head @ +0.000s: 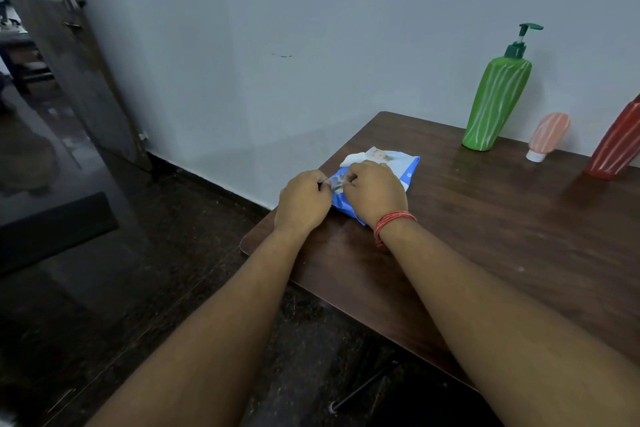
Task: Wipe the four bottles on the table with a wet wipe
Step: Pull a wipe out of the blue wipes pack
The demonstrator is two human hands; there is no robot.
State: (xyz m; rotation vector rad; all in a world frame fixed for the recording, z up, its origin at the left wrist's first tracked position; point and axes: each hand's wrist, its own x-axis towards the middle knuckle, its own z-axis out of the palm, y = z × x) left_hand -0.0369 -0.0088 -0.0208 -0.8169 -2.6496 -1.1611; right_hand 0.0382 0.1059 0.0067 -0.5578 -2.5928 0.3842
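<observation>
My left hand (302, 201) and right hand (375, 191) both pinch the wipe pack (398, 166) at the table's (485, 236) near-left corner; no wipe drawn yet, I judge; green bottle (495, 104), pink bottle (549, 135) and red bottle (616, 146) wait unwiped far right; the fourth is unseen.

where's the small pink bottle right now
In the head view, the small pink striped bottle stands cap-down at the table's far right, between the green pump bottle and the red bottle.

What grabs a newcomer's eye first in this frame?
Both hands, left hand and right hand, pinch the flap of a blue wet wipe pack near the wooden table's left corner. Behind, by the wall, stands a tall green pump bottle, a small pink bottle to its right.
</observation>
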